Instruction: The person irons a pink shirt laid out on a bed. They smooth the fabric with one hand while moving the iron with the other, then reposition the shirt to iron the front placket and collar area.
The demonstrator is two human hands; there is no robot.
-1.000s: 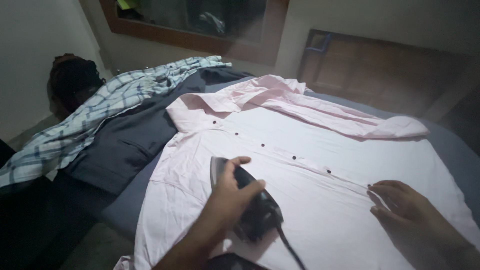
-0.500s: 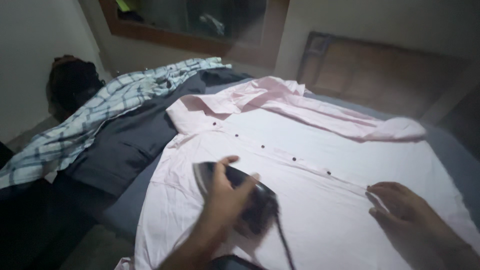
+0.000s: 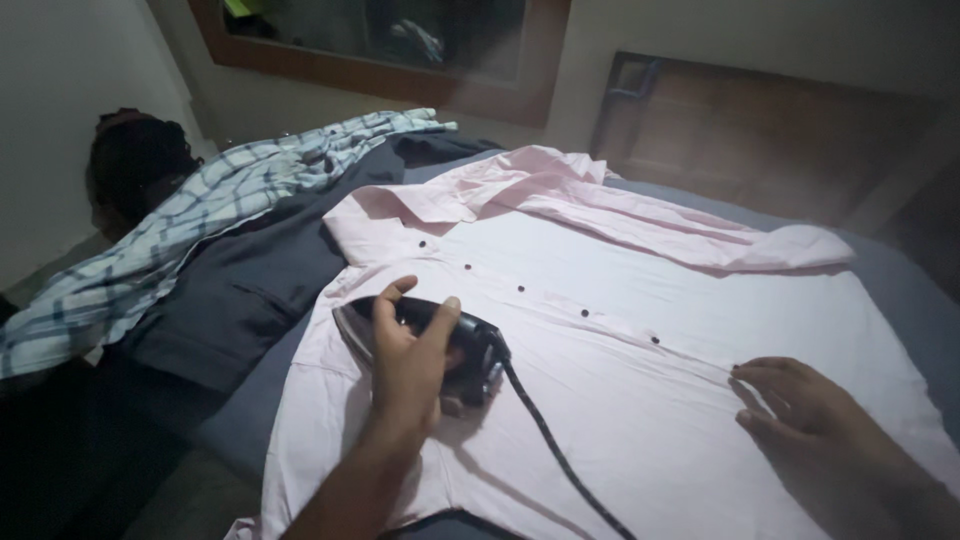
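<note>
**Ironing a pink shirt on the bed**

Pressing down on the pale pink shirt [image 3: 640, 330], the left hand [image 3: 408, 362] is closed around the handle of a dark iron [image 3: 430, 340], fingers and thumb wrapped over the top. The iron sits flat on the shirt's front panel, its pointed nose aimed away from the wrist toward the shoulder area, just short of the collar [image 3: 400, 215]. Its black cord [image 3: 555, 450] trails back from the heel of the iron, past the forearm, across the cloth.

Well off to the far side of that hand, the right hand [image 3: 800, 405] lies open and flat on the shirt near the lower end of the button placket [image 3: 585, 315], fingers spread against the fabric and holding nothing.

Judging by how the cloth lies, the body panels between the two hands look fairly smooth, while the sleeve [image 3: 680, 235] folded across beyond the buttons shows creases and the collar is rumpled, so those parts seem left to do. The panel under the iron looks only partly covered.

Beyond the left hand's knuckles, beside the shirt, lie a dark grey garment [image 3: 250, 280] and a blue-and-white checked shirt [image 3: 190, 225], seemingly untouched. A wooden headboard [image 3: 760, 135] stands past the bed.
</note>
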